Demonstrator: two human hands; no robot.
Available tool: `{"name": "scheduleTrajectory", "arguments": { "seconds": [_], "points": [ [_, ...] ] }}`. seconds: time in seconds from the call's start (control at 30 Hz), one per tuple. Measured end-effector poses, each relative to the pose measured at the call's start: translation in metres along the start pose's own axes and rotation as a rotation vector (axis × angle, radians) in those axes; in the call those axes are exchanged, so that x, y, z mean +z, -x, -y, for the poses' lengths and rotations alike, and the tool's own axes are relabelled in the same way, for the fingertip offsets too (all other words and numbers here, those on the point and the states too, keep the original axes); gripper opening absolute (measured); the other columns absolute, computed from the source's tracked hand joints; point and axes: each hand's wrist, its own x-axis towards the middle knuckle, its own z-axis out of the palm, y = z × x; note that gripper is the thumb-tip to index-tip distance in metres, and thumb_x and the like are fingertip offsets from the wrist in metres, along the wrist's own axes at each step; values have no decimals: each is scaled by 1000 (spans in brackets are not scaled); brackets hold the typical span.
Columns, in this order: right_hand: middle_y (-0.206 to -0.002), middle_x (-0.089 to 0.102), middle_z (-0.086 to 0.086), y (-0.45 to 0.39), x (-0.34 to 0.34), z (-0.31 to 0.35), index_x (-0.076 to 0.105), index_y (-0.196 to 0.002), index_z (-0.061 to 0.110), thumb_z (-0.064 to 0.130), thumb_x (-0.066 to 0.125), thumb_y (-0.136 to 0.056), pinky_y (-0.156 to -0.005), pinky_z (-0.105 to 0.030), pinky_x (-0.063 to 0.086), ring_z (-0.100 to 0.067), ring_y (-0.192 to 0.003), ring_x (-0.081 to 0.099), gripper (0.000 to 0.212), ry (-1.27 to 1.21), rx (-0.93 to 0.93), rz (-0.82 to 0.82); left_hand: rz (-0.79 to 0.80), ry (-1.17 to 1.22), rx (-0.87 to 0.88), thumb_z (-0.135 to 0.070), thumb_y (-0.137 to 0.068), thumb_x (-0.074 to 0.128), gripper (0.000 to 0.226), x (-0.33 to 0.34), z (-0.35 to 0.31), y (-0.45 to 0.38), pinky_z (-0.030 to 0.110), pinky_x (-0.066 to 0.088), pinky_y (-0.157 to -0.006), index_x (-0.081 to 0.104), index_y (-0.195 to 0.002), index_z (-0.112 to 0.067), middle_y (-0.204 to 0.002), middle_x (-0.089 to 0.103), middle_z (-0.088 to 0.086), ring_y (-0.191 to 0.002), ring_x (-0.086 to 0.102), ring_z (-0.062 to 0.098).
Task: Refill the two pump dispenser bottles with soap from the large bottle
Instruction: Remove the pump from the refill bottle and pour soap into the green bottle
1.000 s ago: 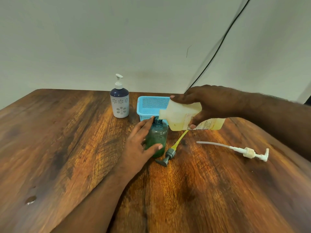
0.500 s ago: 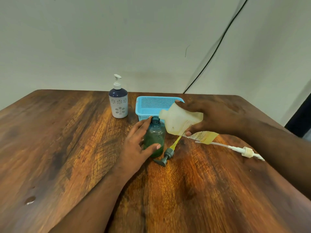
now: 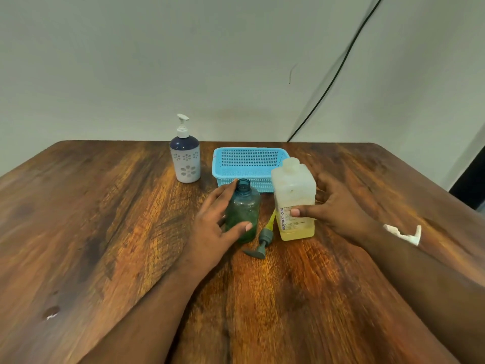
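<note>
A small green pump bottle (image 3: 242, 214) stands open, with no pump, at the table's middle. My left hand (image 3: 212, 229) holds it, thumb on its front and fingers by its neck. Right beside it the large translucent soap bottle (image 3: 294, 195) stands upright and uncapped, with yellow liquid low inside. My right hand (image 3: 338, 208) grips it, thumb on the label and fingers behind. The green bottle's grey pump (image 3: 263, 241) with a yellow tube lies between the two bottles. A white and navy flowered dispenser (image 3: 185, 164) stands at the back with its pump on.
A light blue mesh basket (image 3: 249, 158) sits behind the bottles. A white pump (image 3: 404, 233) lies on the wooden table (image 3: 105, 219), partly hidden by my right forearm. A black cable (image 3: 333, 80) runs down the wall.
The large bottle was tipped over the green bottle's mouth. My right hand has swung it upright and set it down to the right. My left hand stayed on the green bottle.
</note>
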Motion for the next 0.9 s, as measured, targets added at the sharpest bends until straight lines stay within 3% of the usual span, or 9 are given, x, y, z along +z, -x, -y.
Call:
{"name": "scheduleTrajectory", "arguments": {
  "seconds": [0.07,0.27,0.37,0.5,0.57,0.67,0.73,0.8,0.9],
  "points": [
    [-122,64,5,1,0,-4,49,-129,26,26,84,-57,-84,-35,58,-14,-113,63,81,-67,4,-10,-6,-7,1,-16,-78,78,84,0,-1,0,27,48,-101,31,-143,-40,-143,34,-14,-133,40,9],
    [-119,65,7,7,-3,-14,33,-145,20,-3,74,-73,-69,-21,57,-2,-101,67,86,-130,20,-26,-16,-12,3,-17,-77,79,83,0,-2,0,14,45,-97,32,-143,-38,-139,36,-18,-130,42,3],
    [-129,60,3,10,-1,-22,33,-145,23,-1,76,-71,-74,-25,58,-4,-107,65,89,-127,53,-22,-13,-39,3,-18,-78,79,84,1,-3,1,6,42,-94,30,-143,-40,-136,35,-23,-128,42,1],
    [-128,59,9,22,12,-36,46,-123,32,9,83,-65,-82,-26,56,-8,-111,62,73,-176,184,-141,-20,58,-92,-18,-77,80,92,1,-3,0,0,41,-86,21,-141,-47,-143,33,-16,-128,42,4],
    [-125,56,12,32,17,-39,35,-136,29,29,87,-61,-86,-30,53,-11,-113,59,91,50,265,-240,-19,61,-107,-20,-76,80,93,1,-3,0,2,42,-86,19,-141,-49,-148,33,-13,-129,42,5],
    [-122,52,7,47,23,-37,16,-146,37,31,88,-62,-91,-36,52,-13,-108,56,111,108,306,-400,-21,56,-110,-19,-77,79,91,1,-3,1,-3,39,-85,20,-141,-45,-141,35,-16,-127,41,2],
    [-115,55,5,58,30,-30,30,-137,28,28,87,-64,-83,-32,55,-12,-103,58,92,169,314,-460,-22,35,-103,-20,-77,79,91,1,-2,1,-3,39,-85,20,-142,-43,-138,35,-18,-127,42,2],
    [-100,57,6,69,39,-27,48,-113,27,23,83,-70,-70,-20,49,-8,-90,58,56,262,256,-449,-23,25,-99,-21,-77,79,91,1,-1,1,-1,41,-85,20,-143,-43,-142,37,-15,-128,43,2],
    [-87,59,12,77,52,-22,61,-85,29,17,72,-82,-65,-11,39,-4,-84,56,17,420,150,-273,-22,27,-108,-23,-78,79,90,1,0,1,2,40,-88,20,-143,-45,-150,36,-10,-129,42,2]
  ]
}}
